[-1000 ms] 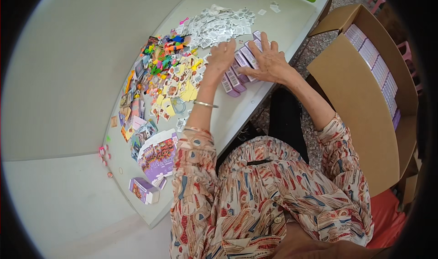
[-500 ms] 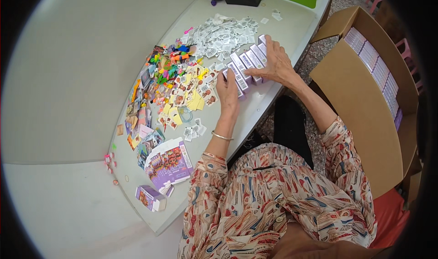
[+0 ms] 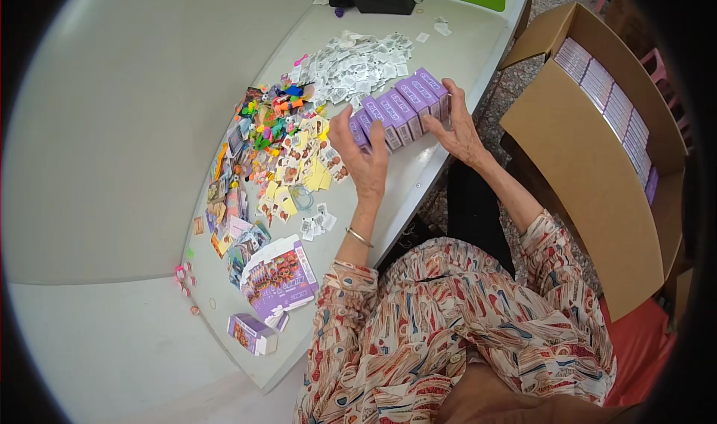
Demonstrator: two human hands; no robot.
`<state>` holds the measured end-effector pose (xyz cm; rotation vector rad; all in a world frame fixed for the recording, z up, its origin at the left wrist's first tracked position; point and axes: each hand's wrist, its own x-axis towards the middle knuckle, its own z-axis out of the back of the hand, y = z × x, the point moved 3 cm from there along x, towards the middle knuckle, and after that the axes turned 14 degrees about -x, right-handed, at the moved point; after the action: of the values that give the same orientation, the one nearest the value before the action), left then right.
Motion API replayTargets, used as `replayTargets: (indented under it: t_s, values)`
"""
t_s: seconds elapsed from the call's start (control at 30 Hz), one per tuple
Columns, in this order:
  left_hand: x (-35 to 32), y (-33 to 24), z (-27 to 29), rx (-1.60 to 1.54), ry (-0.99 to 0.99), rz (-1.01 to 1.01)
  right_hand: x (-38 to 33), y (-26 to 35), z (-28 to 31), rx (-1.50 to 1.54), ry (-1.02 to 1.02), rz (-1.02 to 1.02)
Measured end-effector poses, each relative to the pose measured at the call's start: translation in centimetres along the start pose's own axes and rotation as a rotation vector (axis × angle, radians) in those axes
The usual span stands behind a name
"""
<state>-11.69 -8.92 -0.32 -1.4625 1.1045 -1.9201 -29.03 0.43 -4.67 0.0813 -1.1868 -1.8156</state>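
Observation:
A row of several small purple boxes [image 3: 399,110] stands side by side near the table's right-hand edge. My left hand [image 3: 361,153] is at the left end of the row, thumb against the near side and fingers curled round the end. At the other end my right hand [image 3: 461,134] has its thumb on the near side and its fingers around the last box. Between them the hands press the row together. Just beyond the boxes lies a heap of small white printed packets [image 3: 358,65].
Colourful small toys [image 3: 276,118], yellow cards [image 3: 317,177] and a flattened purple carton [image 3: 280,278] lie leftward. One purple box [image 3: 252,334] lies at the near corner. A large open cardboard box [image 3: 586,177] holding rows of small boxes stands right. A black tape dispenser [image 3: 385,2] sits at the back.
The row of boxes has turned in my hands: the narrow printed sides faced up before, and now the purple faces show. Both hands have shifted slightly nearer with it.

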Motion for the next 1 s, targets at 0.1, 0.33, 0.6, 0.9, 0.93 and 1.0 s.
replayTargets:
  t_s: [0.1,0.33,0.6,0.9,0.93,1.0]
  values:
    - [1.6,0.0,-0.3,0.094,0.064,0.147,0.5,-0.3,-0.1,0.088,0.090,-0.035]
    - [0.4,0.6,-0.1,0.258,0.145,0.016,-0.4,0.1,-1.3,-0.070,0.044,0.073]
    - [0.3,3.0,2.1,-0.724,-0.060,0.566,0.1,-0.5,-1.2,-0.035,0.024,0.020]
    - [1.3,1.5,0.2,-0.369,0.044,0.233,0.1,-0.8,-0.5,0.170,0.118,-0.074]
    - [1.5,1.3,0.2,-0.361,0.087,0.173,0.2,-0.6,-0.4,0.146,0.125,-0.067]
    - [1.1,3.5,1.3,-0.331,0.099,0.202,0.3,-0.2,-0.4,0.124,0.128,-0.055]
